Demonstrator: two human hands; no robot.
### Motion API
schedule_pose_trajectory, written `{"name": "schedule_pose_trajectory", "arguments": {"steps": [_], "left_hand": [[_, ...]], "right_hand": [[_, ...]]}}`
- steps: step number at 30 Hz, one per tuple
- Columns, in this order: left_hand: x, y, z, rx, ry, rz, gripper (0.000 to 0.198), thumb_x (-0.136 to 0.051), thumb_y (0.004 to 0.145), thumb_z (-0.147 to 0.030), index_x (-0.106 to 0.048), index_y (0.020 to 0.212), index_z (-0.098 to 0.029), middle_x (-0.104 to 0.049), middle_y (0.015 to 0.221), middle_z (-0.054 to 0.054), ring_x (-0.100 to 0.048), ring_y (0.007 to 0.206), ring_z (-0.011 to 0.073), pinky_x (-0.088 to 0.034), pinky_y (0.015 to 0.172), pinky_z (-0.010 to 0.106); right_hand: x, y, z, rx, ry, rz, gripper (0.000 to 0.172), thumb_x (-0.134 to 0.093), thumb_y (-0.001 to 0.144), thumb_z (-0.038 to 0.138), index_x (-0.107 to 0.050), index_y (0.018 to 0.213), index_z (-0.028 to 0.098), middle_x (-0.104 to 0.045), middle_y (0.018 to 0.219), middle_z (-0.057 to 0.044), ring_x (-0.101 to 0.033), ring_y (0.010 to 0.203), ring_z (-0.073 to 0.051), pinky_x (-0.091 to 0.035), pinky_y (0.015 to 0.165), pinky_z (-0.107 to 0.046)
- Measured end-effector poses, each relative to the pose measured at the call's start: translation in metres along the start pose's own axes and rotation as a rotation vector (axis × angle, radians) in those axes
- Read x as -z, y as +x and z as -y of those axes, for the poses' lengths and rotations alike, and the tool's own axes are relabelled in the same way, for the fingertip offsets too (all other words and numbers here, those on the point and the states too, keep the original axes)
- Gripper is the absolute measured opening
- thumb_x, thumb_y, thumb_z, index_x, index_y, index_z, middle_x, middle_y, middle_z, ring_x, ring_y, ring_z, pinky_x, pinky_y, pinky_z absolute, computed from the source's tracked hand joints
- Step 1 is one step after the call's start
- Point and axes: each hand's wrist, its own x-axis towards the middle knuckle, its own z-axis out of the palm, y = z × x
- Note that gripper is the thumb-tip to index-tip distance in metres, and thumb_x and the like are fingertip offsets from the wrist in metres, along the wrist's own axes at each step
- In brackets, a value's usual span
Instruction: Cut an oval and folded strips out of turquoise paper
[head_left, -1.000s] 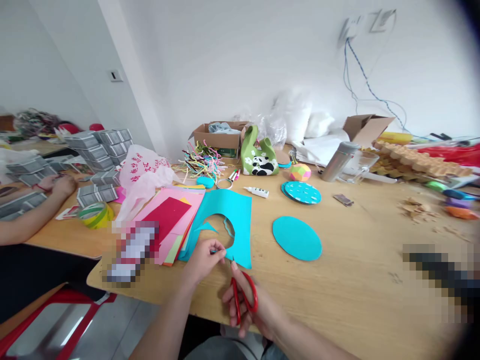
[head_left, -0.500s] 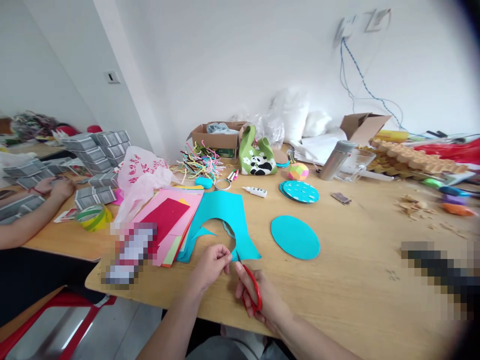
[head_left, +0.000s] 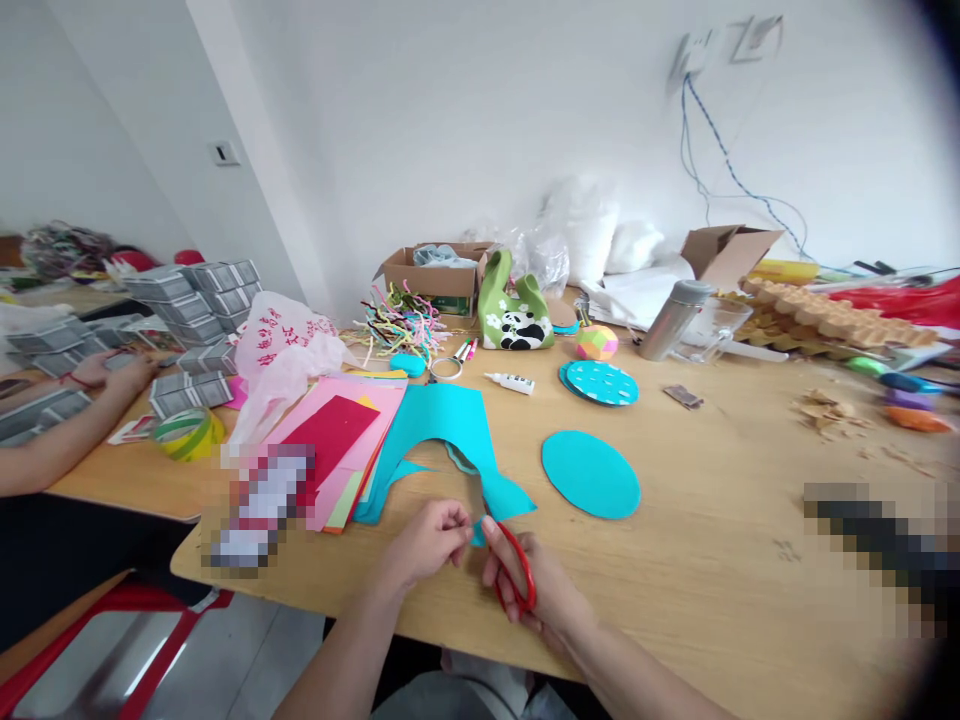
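Turquoise paper sheet (head_left: 454, 405), with a large curved opening cut out of it, lies on the wooden bench (head_left: 712, 520) in front of the person, overlapping the stack of coloured paper (head_left: 352, 430) on its left. The left hand (head_left: 431, 540) has its grip closed, thumb and fingertips pinching the near edge of the sheet. The right hand (head_left: 536, 585) has its grip wrapped round the red handles of one pair of scissors (head_left: 529, 580), the blades up against the paper just beside the left fingertips; how far the blades stand apart cannot be told.

Counted on the bench: one plain turquoise disc (head_left: 591, 474) to the right of the sheet, at least two turquoise discs with white marks (head_left: 602, 383) overlapping beyond it, one white glue bottle (head_left: 511, 383), one multicoloured ball (head_left: 596, 343), one green panda bag (head_left: 516, 310) and one steel flask (head_left: 675, 320). Two open cardboard boxes (head_left: 431, 272) stand at the back. On the left, a co-worker's hands (head_left: 129, 372) are among grey bundles (head_left: 191, 392).

Compared with one second ago, both hands have shifted to the right, and the sheet's lower right part, then lying square, is now drawn into a twisted, pointed flap. The plain disc remains on its own, well apart from the stack.
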Motion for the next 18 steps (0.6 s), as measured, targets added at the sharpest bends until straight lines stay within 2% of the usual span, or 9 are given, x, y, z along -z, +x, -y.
{"name": "schedule_pose_trajectory", "arguments": {"steps": [2,3,5,7,9,13,16,18], "left_hand": [[0.009,-0.005,0.001,-0.003,0.092,-0.010,0.014,-0.052,0.078,-0.033,-0.049,0.072,-0.020,-0.061,0.062,-0.001,-0.053,0.052,0.0125,-0.036,0.051,0.024],[0.017,-0.007,0.001,-0.008,0.164,-0.054,0.012,-0.050,0.080,-0.031,-0.051,0.074,-0.020,-0.065,0.069,0.001,-0.056,0.055,0.0138,-0.038,0.052,0.025],[0.036,-0.011,0.001,-0.030,0.357,-0.217,0.012,-0.045,0.084,-0.025,-0.056,0.081,-0.020,-0.068,0.076,0.004,-0.061,0.062,0.0169,-0.041,0.057,0.027],[0.055,-0.014,0.000,-0.060,0.603,-0.399,0.025,-0.042,0.086,-0.017,-0.063,0.098,-0.021,-0.069,0.082,0.006,-0.066,0.075,0.0205,-0.044,0.069,0.030],[0.069,-0.013,-0.001,-0.062,0.850,-0.494,0.038,-0.038,0.086,-0.011,-0.064,0.113,-0.023,-0.070,0.094,0.008,-0.065,0.089,0.0232,-0.044,0.077,0.033],[0.072,-0.007,0.000,-0.077,1.149,-0.487,0.040,-0.038,0.087,-0.013,-0.065,0.116,-0.020,-0.065,0.104,0.011,-0.062,0.097,0.0252,-0.045,0.079,0.033],[0.067,0.000,0.000,-0.127,1.194,-0.473,0.034,-0.045,0.084,-0.014,-0.067,0.109,-0.019,-0.062,0.106,0.012,-0.057,0.103,0.0270,-0.045,0.080,0.034],[0.066,0.004,-0.001,-0.147,1.161,-0.456,0.027,-0.048,0.082,-0.013,-0.071,0.095,-0.018,-0.062,0.102,0.014,-0.054,0.106,0.0291,-0.045,0.082,0.036]], "right_hand": [[0.003,-0.002,0.001,-0.001,0.031,0.005,0.071,-0.040,0.077,0.081,-0.057,0.057,0.015,-0.041,0.031,0.003,-0.029,0.025,-0.005,-0.014,0.026,-0.017],[0.005,-0.004,0.002,-0.014,0.046,0.016,0.072,-0.039,0.078,0.081,-0.058,0.059,0.015,-0.040,0.031,0.004,-0.029,0.026,-0.005,-0.014,0.026,-0.017],[0.007,-0.008,0.002,-0.055,0.074,0.058,0.072,-0.037,0.079,0.081,-0.059,0.061,0.014,-0.040,0.033,0.004,-0.032,0.028,-0.006,-0.015,0.026,-0.017],[0.009,-0.013,0.002,-0.105,0.088,0.128,0.072,-0.038,0.080,0.080,-0.060,0.062,0.014,-0.040,0.036,0.005,-0.036,0.029,-0.006,-0.014,0.026,-0.016],[0.008,-0.019,0.000,-0.137,0.090,0.199,0.071,-0.039,0.080,0.079,-0.059,0.059,0.014,-0.039,0.036,0.005,-0.037,0.028,-0.005,-0.014,0.026,-0.016],[0.003,-0.028,-0.002,-0.110,0.031,0.298,0.074,-0.039,0.079,0.080,-0.059,0.055,0.014,-0.038,0.032,0.004,-0.037,0.025,-0.005,-0.018,0.025,-0.016],[-0.001,-0.034,-0.001,-0.097,-0.041,0.346,0.075,-0.040,0.078,0.081,-0.060,0.055,0.013,-0.040,0.033,0.003,-0.039,0.025,-0.006,-0.018,0.024,-0.016],[-0.002,-0.038,0.001,-0.095,-0.057,0.364,0.075,-0.039,0.078,0.082,-0.061,0.056,0.013,-0.040,0.034,0.004,-0.039,0.025,-0.006,-0.018,0.023,-0.016]]}}
